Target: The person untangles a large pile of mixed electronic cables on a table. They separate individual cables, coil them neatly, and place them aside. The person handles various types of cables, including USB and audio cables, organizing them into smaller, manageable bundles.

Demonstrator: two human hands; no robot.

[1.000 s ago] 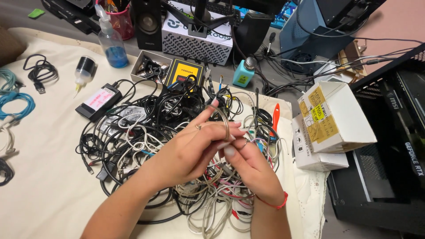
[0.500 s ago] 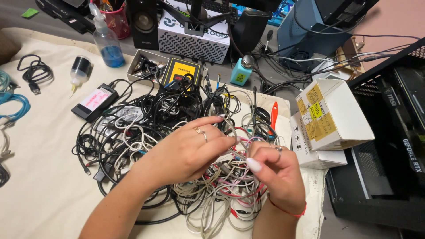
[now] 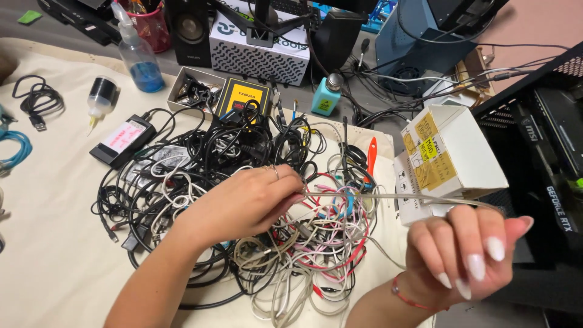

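Note:
A big tangle of black, white, grey and red cables lies on a cream cloth. My left hand rests on top of the pile, fingers pinched on a thin grey cable. That cable runs taut to the right, where my right hand grips it, raised off the pile near the cloth's right edge.
A white cardboard box with yellow labels stands right of the pile. Behind are a black power brick, a blue spray bottle, a small glue bottle, a yellow-faced meter, a teal dispenser bottle and a speaker. A black computer case fills the right.
My right hand has pulled away from the left to the right and toward me, drawing the grey cable out taut. The left hand has stayed on the pile.

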